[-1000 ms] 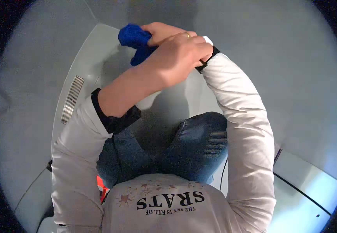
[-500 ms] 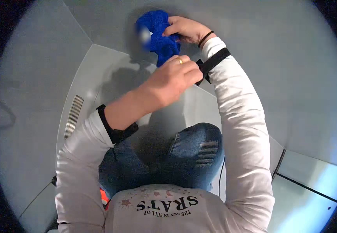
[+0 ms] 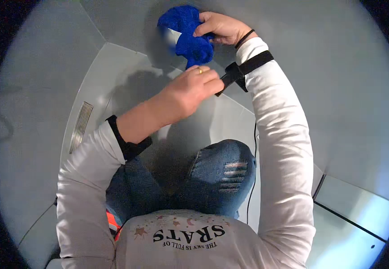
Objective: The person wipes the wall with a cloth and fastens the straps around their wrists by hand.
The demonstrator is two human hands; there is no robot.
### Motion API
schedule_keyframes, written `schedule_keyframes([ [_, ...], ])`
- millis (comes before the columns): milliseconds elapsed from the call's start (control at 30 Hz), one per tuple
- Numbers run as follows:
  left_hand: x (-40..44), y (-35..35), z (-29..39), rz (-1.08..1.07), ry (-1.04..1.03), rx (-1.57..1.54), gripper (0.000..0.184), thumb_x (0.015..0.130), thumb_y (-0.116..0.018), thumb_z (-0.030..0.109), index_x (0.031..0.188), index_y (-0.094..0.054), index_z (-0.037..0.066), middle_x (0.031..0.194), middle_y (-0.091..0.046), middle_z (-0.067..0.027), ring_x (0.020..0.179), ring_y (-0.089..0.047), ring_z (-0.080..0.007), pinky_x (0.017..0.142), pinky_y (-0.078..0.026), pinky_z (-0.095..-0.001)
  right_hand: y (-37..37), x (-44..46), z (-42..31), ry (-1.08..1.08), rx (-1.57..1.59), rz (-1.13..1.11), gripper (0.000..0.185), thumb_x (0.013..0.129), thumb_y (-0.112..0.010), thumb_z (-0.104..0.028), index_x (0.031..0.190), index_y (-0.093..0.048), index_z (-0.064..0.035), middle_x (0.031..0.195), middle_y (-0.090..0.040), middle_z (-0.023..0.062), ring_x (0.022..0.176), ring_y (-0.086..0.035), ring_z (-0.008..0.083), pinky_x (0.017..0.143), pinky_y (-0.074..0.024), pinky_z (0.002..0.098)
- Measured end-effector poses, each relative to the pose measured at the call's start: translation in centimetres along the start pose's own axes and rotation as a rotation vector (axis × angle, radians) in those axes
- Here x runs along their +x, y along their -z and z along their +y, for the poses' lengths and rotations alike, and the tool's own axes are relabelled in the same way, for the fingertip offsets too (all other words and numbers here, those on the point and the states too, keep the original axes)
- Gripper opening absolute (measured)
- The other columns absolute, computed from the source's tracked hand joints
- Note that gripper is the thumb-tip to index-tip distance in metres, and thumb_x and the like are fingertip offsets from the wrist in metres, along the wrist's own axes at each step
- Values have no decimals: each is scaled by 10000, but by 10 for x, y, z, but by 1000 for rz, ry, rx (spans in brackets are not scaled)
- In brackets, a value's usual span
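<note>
My right hand (image 3: 223, 28) is closed on a bunched, fuzzy blue cloth (image 3: 190, 38) at the top of the head view, up against the grey wall. A white patch (image 3: 173, 35) shows on the cloth's left side, partly blurred. My left hand (image 3: 193, 89), with a gold ring on one finger, is below the cloth. Its fingertips are pinched at the loose end of the black strap (image 3: 228, 80) from my right wrist; the exact grip is partly hidden. The cloth's lower tip reaches my left knuckles, and whether they touch I cannot tell.
Grey walls (image 3: 338, 89) curve around me. A ribbed metal vent (image 3: 81, 127) is set in the pale panel at left. My bent knees in ripped jeans (image 3: 219, 175) are below my hands. A thin black cable (image 3: 254, 179) runs beside the right knee.
My left hand has shifted slightly left, and the strap end now stands out farther from my right wrist. The right hand and cloth sit a little higher and farther right.
</note>
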State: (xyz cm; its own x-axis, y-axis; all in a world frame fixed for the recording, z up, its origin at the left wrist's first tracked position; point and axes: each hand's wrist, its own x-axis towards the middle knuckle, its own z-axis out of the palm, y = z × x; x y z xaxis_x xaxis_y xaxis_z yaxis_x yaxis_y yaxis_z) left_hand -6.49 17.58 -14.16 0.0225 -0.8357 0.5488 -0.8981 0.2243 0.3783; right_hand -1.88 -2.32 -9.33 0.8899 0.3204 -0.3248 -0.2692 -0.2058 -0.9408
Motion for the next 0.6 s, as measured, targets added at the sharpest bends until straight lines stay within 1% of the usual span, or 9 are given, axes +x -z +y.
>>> schedule_keyframes([
  [67, 11, 1, 3, 116, -22, -51, 174, 705, -529, 32, 876, -512, 58, 837, -486, -92, 862, -498, -285, 783, -400, -368, -1, 0, -4, -13, 26, 65, 245, 781, -601, -80, 1023, -573, -67, 826, -625, -42, 627, -557, 3, 449, -406, 146],
  [100, 16, 3, 4, 120, -18, -56, 174, 705, -529, 32, 876, -512, 58, 837, -486, -92, 862, -498, -285, 783, -400, -368, -4, 1, -5, -20, 26, 63, 245, 781, -601, -80, 1023, -573, -67, 826, -625, -42, 627, -557, 3, 449, -406, 146],
  [167, 24, 5, 6, 215, 65, -66, 183, 704, -569, 5, 868, -521, 71, 830, -494, -95, 833, -512, -293, 744, -421, -373, -14, 2, -7, 11, 150, 244, 249, 779, -601, -67, 1026, -568, -59, 836, -634, -20, 630, -579, 35, 488, -444, 151],
  [200, 26, 6, 5, 217, 64, -66, 183, 704, -569, 5, 868, -521, 71, 830, -494, -95, 833, -512, -293, 744, -421, -373, -11, 4, -6, 10, 148, 245, 249, 779, -601, -67, 1026, -568, -59, 836, -634, -20, 630, -579, 35, 488, -444, 151],
  [267, 32, 8, 3, 288, 68, -115, 150, 723, -587, 14, 855, -535, 64, 848, -512, -94, 823, -524, -302, 721, -440, -372, -2, 9, -3, 3, 190, 127, 263, 777, -594, -44, 1038, -562, -44, 868, -644, 13, 683, -615, 76, 568, -499, 181],
  [400, 40, 16, 2, 327, 170, -271, 146, 721, -602, 6, 849, -549, 51, 892, -537, -85, 865, -541, -293, 738, -453, -346, 5, 11, -1, -18, 140, 158, 287, 781, -584, -33, 1066, -555, -32, 909, -650, 37, 732, -633, 104, 636, -523, 214],
  [467, 43, 17, 3, 284, 209, -579, 142, 708, -598, -19, 832, -552, 33, 964, -545, -88, 960, -542, -246, 858, -427, -311, -1, 13, -3, 43, 290, 7, 316, 781, -580, -31, 1096, -546, -25, 946, -648, 47, 766, -634, 109, 660, -528, 221],
  [567, 41, 14, 1, 153, 115, -480, 148, 698, -611, -14, 822, -554, 43, 1042, -517, -71, 1034, -500, -229, 916, -393, -310, -5, 11, -6, 88, 254, 70, 325, 780, -581, -35, 1103, -543, -17, 981, -644, 51, 798, -632, 111, 683, -528, 222],
  [600, 42, 13, 1, 153, 114, -480, 148, 698, -611, -14, 822, -554, 43, 1042, -517, -71, 1034, -500, -229, 916, -393, -310, -5, 9, -8, 88, 254, 71, 325, 780, -581, -35, 1103, -543, -17, 981, -644, 51, 798, -632, 111, 683, -528, 222],
])
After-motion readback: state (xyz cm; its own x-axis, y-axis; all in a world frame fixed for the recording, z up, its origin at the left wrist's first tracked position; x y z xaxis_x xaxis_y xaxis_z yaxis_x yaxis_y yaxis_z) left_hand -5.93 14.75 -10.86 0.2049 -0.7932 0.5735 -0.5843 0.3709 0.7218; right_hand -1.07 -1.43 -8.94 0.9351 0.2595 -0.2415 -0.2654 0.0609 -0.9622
